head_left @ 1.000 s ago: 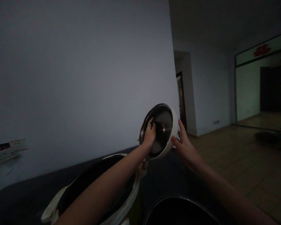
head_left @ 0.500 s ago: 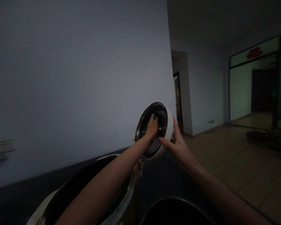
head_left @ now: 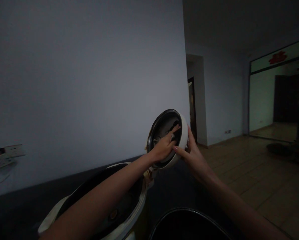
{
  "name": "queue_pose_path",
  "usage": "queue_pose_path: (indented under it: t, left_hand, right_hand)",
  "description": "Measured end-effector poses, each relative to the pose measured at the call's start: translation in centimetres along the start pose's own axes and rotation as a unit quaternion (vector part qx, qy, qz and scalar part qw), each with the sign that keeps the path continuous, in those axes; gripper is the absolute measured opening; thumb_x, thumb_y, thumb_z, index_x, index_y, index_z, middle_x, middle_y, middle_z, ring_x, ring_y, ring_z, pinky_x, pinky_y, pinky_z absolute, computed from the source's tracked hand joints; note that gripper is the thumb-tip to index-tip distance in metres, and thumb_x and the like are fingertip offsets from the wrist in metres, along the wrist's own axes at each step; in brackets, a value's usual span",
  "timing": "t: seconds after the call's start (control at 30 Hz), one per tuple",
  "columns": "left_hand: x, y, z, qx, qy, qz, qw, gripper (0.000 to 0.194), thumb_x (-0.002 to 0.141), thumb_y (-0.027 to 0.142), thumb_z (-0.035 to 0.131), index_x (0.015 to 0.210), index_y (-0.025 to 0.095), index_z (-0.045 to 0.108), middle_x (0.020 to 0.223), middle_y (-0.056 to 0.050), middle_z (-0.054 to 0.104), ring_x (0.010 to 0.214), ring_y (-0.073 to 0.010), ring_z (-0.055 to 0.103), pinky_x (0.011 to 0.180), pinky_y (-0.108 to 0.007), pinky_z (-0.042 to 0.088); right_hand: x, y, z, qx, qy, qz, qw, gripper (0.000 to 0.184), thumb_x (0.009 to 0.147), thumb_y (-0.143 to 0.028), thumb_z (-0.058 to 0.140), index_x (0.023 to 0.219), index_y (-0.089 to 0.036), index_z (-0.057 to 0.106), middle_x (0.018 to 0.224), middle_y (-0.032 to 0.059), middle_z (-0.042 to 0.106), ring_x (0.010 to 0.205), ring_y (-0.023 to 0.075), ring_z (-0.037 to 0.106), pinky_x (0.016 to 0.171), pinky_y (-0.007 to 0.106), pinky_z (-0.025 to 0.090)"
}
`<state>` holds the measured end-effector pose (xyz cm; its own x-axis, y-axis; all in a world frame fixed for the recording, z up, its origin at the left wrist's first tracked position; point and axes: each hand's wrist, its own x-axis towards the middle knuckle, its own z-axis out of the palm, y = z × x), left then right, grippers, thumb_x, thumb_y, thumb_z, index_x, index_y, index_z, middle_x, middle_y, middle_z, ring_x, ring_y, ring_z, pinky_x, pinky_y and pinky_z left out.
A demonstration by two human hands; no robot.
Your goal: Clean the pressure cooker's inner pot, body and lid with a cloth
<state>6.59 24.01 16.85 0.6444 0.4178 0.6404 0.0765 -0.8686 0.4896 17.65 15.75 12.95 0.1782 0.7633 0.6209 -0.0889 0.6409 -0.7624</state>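
Observation:
A pressure-cooker-like lid (head_left: 185, 133), white outside with a dark shiny inner face, stands tilted up behind the pot. My right hand (head_left: 193, 156) grips its right rim, thumb at the front and fingers behind. Inside the lid, my left hand (head_left: 165, 145) reaches across the inner face with fingers stretched toward the upper right. A small pale shiny bit shows at those fingers; I cannot make out what it is. Below my left forearm sits the open cooker (head_left: 141, 203) with its pale rim and dark inside. The lid's lower edge meets a bracket (head_left: 149, 176) at the cooker's rim.
A dark round pot (head_left: 189, 226) stands at the front, right of the cooker. Both are on a dark counter (head_left: 171, 186) along a pale wall (head_left: 89, 83). Wall sockets (head_left: 7, 156) are at the left. Tiled floor (head_left: 239, 163) and glass doors lie to the right.
Inside the lid, my left hand has shifted right and slightly down, its fingers now stretched out. My right hand keeps its hold on the rim. The whole view has shifted slightly.

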Motion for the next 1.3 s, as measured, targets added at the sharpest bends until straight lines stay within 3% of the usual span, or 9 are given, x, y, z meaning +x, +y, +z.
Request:
queue_pose_path:
  t: [0.1, 0.27, 0.5, 0.63, 0.73, 0.87, 1.03, 1.2, 1.3]
  left_hand:
    - [2.6, -1.8, -0.6, 0.132, -0.038, 0.083, 0.987, 0.073, 0.079, 0.014, 0.041, 0.150, 0.008, 0.024, 0.160, -0.013, 0.018, 0.148, -0.0195, 0.014, 0.121, -0.040, 0.010]
    - [3.6, -5.4, -2.1, 0.250, -0.076, 0.031, 0.965, 0.082, 0.076, 0.011, 0.043, 0.152, 0.012, 0.014, 0.162, -0.012, 0.007, 0.149, -0.0186, 0.007, 0.121, -0.042, 0.012]
    - [-1.1, -7.8, -3.9, 0.244, -0.078, -0.085, 0.963, 0.068, 0.081, 0.017, 0.046, 0.147, 0.007, 0.032, 0.156, -0.017, 0.029, 0.144, -0.0234, 0.027, 0.118, -0.039, 0.025]
    - [-2.2, -7.3, -3.0, 0.229, -0.030, -0.139, 0.963, 0.062, 0.086, 0.018, 0.040, 0.147, 0.007, 0.032, 0.154, -0.017, 0.033, 0.144, -0.0239, 0.029, 0.117, -0.041, 0.025]
    - [-2.3, -6.5, -2.3, 0.208, 0.012, -0.181, 0.961, 0.059, 0.089, 0.020, 0.032, 0.145, 0.002, 0.032, 0.150, -0.021, 0.039, 0.140, -0.0257, 0.036, 0.113, -0.042, 0.032]
    - [-3.1, -5.2, -1.5, 0.179, 0.039, -0.218, 0.959, 0.058, 0.090, 0.020, 0.029, 0.146, 0.005, 0.032, 0.145, -0.019, 0.048, 0.133, -0.0258, 0.046, 0.109, -0.043, 0.036]
    - [-5.0, -3.5, -0.6, 0.149, 0.016, -0.233, 0.961, 0.062, 0.083, 0.013, 0.037, 0.144, -0.001, 0.034, 0.145, -0.022, 0.046, 0.135, -0.0274, 0.043, 0.111, -0.043, 0.034]
    - [-5.3, -2.4, 0.1, 0.115, -0.010, -0.226, 0.967, 0.061, 0.081, 0.014, 0.043, 0.142, 0.009, 0.044, 0.141, -0.015, 0.053, 0.132, -0.0260, 0.048, 0.111, -0.040, 0.035]
    - [-5.0, -1.6, 0.3, 0.102, -0.007, -0.228, 0.968, 0.061, 0.082, 0.015, 0.041, 0.142, 0.007, 0.043, 0.143, -0.016, 0.050, 0.133, -0.0282, 0.046, 0.111, -0.043, 0.033]
  right_hand:
    - [-0.1, -0.1, 0.0, -0.012, -0.003, -0.005, 1.000, 0.106, 0.074, -0.037, 0.072, 0.152, -0.042, 0.002, 0.156, 0.0047, 0.031, 0.135, 0.0323, 0.042, 0.109, 0.052, 0.039]
    - [-0.2, -0.1, -0.1, -0.046, 0.002, -0.004, 0.999, 0.105, 0.074, -0.039, 0.070, 0.153, -0.041, 0.000, 0.156, 0.0055, 0.030, 0.135, 0.0333, 0.041, 0.105, 0.052, 0.043]
    - [-0.1, -0.3, 0.0, -0.024, 0.004, 0.007, 1.000, 0.108, 0.071, -0.037, 0.073, 0.153, -0.041, 0.003, 0.153, 0.0069, 0.036, 0.127, 0.0329, 0.049, 0.101, 0.052, 0.047]
    - [-0.2, -0.6, 0.2, -0.023, 0.005, 0.006, 1.000, 0.110, 0.071, -0.036, 0.073, 0.153, -0.041, 0.001, 0.152, 0.0068, 0.038, 0.129, 0.0324, 0.047, 0.101, 0.050, 0.046]
    - [-0.3, -0.9, 0.3, -0.032, 0.001, 0.008, 0.999, 0.109, 0.072, -0.037, 0.072, 0.152, -0.043, -0.002, 0.154, 0.0054, 0.035, 0.130, 0.0329, 0.045, 0.099, 0.050, 0.048]
    - [-0.4, -0.8, 0.3, -0.047, -0.006, 0.000, 0.999, 0.108, 0.074, -0.037, 0.069, 0.151, -0.044, -0.007, 0.156, 0.0038, 0.030, 0.131, 0.0335, 0.045, 0.098, 0.053, 0.048]
    - [-0.3, -0.4, 0.1, -0.052, -0.011, -0.006, 0.999, 0.107, 0.075, -0.038, 0.069, 0.151, -0.044, -0.005, 0.153, 0.0049, 0.036, 0.129, 0.0336, 0.046, 0.101, 0.055, 0.045]
    - [-0.3, -0.4, 0.0, -0.020, -0.004, 0.001, 1.000, 0.106, 0.073, -0.038, 0.072, 0.152, -0.044, 0.002, 0.150, 0.0051, 0.041, 0.127, 0.0336, 0.048, 0.103, 0.055, 0.043]
    - [-0.3, -0.5, 0.1, -0.008, 0.002, 0.003, 1.000, 0.107, 0.071, -0.035, 0.074, 0.152, -0.043, 0.005, 0.153, 0.0040, 0.035, 0.130, 0.0327, 0.046, 0.102, 0.051, 0.045]
